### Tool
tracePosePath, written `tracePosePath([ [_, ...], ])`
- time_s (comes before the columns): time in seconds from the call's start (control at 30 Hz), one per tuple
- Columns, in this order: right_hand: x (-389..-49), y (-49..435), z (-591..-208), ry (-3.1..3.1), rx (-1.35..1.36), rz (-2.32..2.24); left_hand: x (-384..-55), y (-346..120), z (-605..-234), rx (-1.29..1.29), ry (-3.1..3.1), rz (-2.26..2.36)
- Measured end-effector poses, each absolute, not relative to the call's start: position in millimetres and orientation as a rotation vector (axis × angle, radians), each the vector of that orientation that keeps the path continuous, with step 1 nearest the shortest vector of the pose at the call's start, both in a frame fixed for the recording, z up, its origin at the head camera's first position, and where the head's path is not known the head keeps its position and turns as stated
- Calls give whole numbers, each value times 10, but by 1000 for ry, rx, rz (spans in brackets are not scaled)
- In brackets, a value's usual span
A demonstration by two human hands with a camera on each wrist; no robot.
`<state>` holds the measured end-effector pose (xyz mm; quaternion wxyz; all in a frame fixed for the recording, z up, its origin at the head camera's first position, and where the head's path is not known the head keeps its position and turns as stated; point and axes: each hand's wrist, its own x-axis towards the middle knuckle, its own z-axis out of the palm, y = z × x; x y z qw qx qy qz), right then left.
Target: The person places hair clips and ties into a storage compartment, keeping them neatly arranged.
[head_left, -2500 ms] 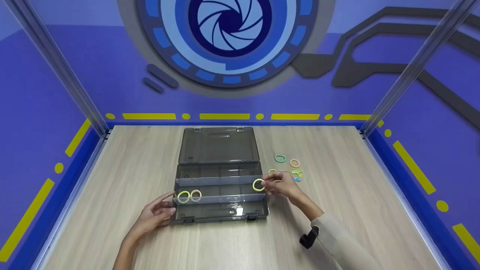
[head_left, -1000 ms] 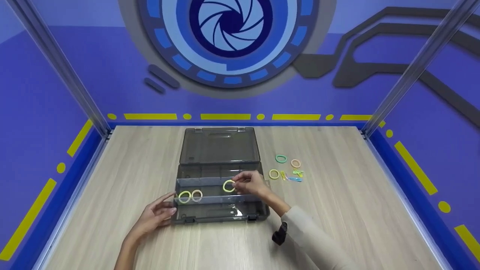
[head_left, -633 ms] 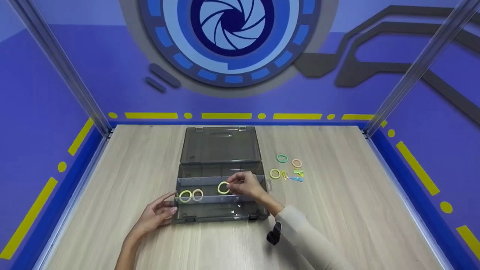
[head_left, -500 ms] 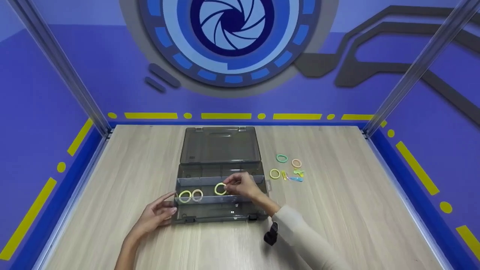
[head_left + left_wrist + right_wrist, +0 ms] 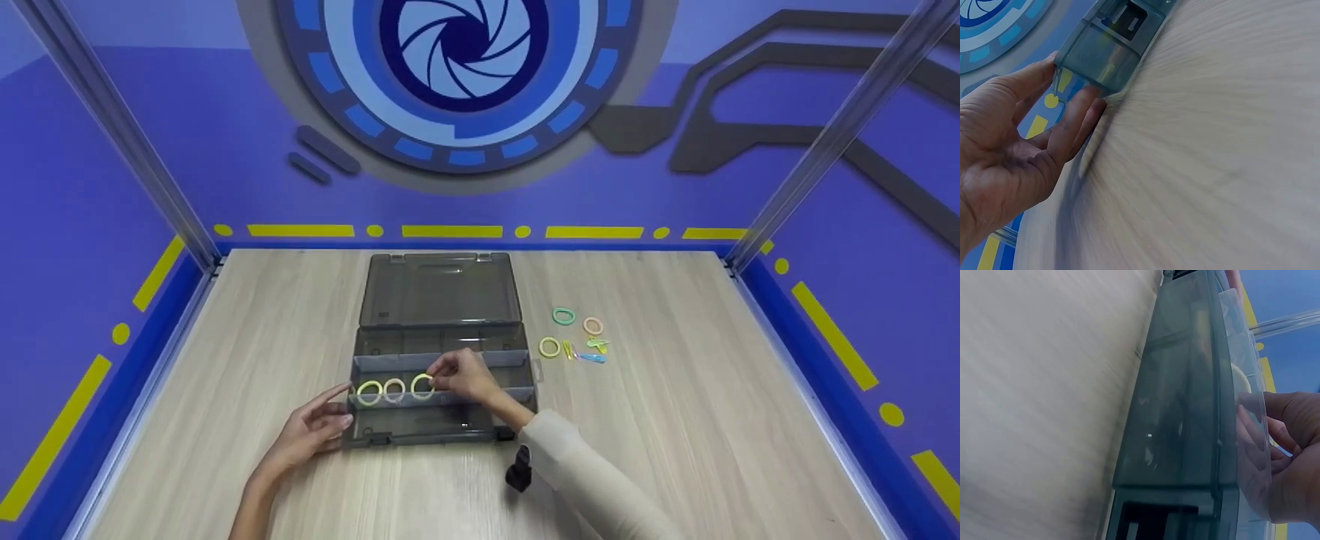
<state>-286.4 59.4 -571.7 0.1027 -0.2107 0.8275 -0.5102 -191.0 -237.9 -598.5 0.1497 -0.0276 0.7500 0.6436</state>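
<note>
In the head view, a smoky see-through divider box lies with its lid laid back. My right hand pinches a yellow hair tie over the middle compartment. Just left of it, a pale peach hair tie and another yellow hair tie stand side by side along the front divider. My left hand touches the box's left end with relaxed fingers; in the left wrist view its fingertips meet the box end. In the right wrist view, the divider partly veils the right fingers.
On the table right of the box lie a green hair tie, a peach hair tie and a yellow hair tie. Beside them are small yellow clips, a green clip and a blue hair clip.
My right hand has carried the yellow hair tie leftward from the box's right edge, and lowered it beside the two hair ties in the middle compartment. My left hand has stayed at the box's left end.
</note>
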Motion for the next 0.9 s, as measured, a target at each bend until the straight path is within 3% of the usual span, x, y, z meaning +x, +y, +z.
tracePosePath([
  [0.9, -2894, 506, -5741, 2557, -684, -1273, -1894, -2387, -5989, -33, 2150, 1861],
])
